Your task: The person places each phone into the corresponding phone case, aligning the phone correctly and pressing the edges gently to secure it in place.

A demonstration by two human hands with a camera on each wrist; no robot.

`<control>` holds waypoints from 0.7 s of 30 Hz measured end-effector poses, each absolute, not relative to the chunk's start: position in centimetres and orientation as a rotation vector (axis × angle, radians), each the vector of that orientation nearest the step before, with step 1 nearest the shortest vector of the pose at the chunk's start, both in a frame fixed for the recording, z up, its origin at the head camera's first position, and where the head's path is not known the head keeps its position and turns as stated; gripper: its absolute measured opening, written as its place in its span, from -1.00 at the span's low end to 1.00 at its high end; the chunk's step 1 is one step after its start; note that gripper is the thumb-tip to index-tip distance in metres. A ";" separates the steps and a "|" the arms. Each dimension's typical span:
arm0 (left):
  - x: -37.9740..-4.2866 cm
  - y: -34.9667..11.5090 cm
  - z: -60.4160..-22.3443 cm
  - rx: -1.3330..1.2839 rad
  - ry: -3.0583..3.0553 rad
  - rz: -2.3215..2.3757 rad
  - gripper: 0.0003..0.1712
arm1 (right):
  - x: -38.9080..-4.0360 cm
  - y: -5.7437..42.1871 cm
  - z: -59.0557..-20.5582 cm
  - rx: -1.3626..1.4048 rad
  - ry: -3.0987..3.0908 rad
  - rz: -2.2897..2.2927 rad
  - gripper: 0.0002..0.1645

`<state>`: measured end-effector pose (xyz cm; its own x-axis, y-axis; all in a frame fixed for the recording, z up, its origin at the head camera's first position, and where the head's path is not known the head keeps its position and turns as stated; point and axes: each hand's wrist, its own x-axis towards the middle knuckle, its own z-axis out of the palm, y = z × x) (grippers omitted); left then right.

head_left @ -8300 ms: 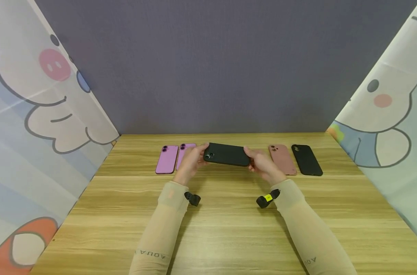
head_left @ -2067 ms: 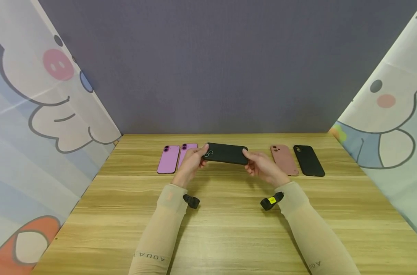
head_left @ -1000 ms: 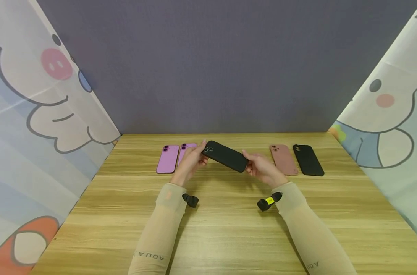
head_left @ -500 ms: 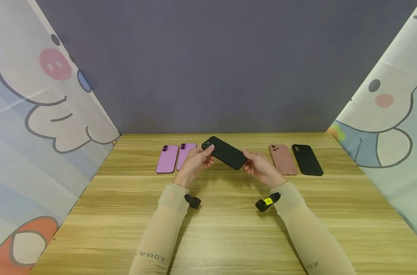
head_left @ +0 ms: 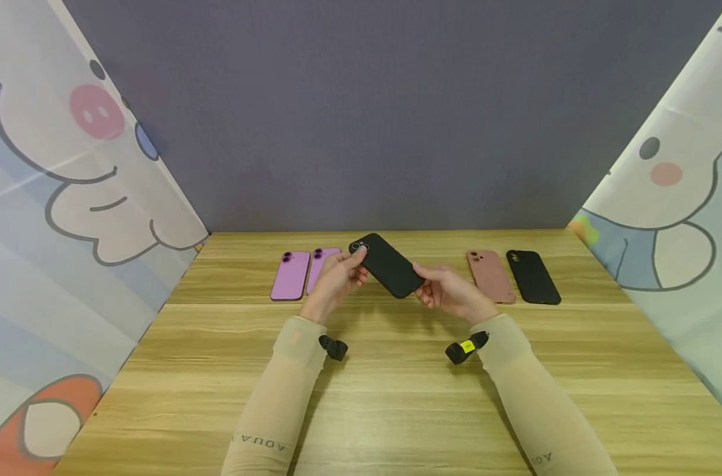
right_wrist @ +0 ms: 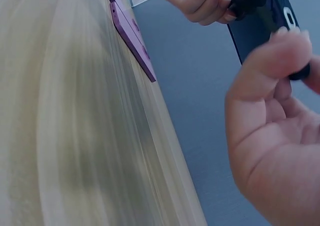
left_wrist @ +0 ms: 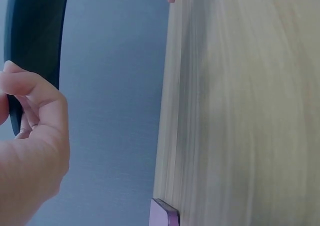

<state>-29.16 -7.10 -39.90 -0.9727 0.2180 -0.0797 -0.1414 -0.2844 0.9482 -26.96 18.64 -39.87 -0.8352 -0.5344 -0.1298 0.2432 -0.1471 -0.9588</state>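
Between both hands a phone in a black case [head_left: 391,268] is held above the table, slanting with its camera end at the upper left and its back toward the head camera. My left hand [head_left: 336,283] grips the camera end, thumb over the camera corner. My right hand [head_left: 453,292] pinches the lower right corner between thumb and fingers. The right wrist view shows the dark other face of the phone [right_wrist: 250,34] and a pale-rimmed slot in its end edge near the right fingers. In the left wrist view, the left fingers [left_wrist: 42,104] curl at its edge.
Two purple phones [head_left: 290,276] lie at the left on the wooden table [head_left: 391,396], the second partly behind the left hand. Right of the right hand lie a pink phone case [head_left: 490,276] and a black phone case [head_left: 533,277]. A grey panel [head_left: 385,119] stands behind.
The cased phone has turned from nearly level to a steeper slant, its right end lower. My left thumb has shifted onto the camera corner. Phones and cases on the table stay put.
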 end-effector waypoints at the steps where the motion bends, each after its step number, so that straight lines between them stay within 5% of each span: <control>1: -29.1 -7.1 -39.9 0.099 1.722 2.352 -0.71 | -27.0 18.7 -39.8 -0.351 1.614 -2.014 -0.49; 21: -29.2 -6.6 -40.2 0.215 1.817 2.208 -0.67 | -27.0 17.1 -39.3 -0.274 1.712 -1.985 -0.59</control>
<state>-29.16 -6.64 -40.21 -0.9517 0.3015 -0.0585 -0.1153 -0.1742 0.9779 -26.98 17.08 -39.27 -0.8543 -0.4917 -0.1684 0.2388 -0.0834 -0.9675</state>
